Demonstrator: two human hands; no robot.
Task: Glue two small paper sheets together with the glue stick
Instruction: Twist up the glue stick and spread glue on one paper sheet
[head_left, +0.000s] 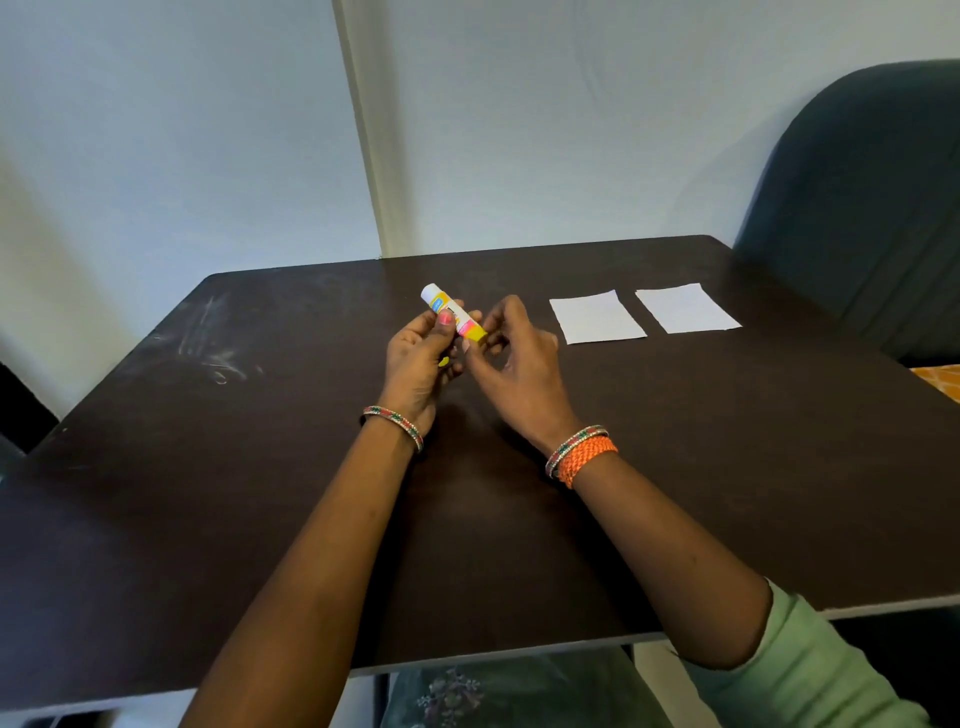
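**Inspector:** Hand positions, please.

**Assistant:** Both forearms reach forward over the dark table (260, 467), meeting near its middle. The left hand (415, 364) is curled, thumb and fingers gripping the glue stick (453, 316) around its middle. The right hand (514, 353) is bent in from the other side, its fingertips pinching the stick's lower yellow end. Both hands are raised off the tabletop.

**Inspector:** Condition of the stick?

**Assistant:** It is tilted, white end up and to the far left, yellow end down toward the right hand. The label shows blue, pink and yellow bands. Whether the cap is loosened cannot be told.

**Inspector:** And the paper?

**Assistant:** Two small white sheets lie flat on the table's far right portion. The nearer sheet (597, 317) is just beside the right hand; the farther sheet (685, 308) lies beyond it, apart, with a strip of dark table between them. Their edges look straight, not overlapping.

**Inspector:** Clearances?

**Assistant:** The farther sheet sits near the table's right edge, next to a dark chair (872, 208). The left half of the table is open, with pale scuff marks. The near edge runs under the forearms.
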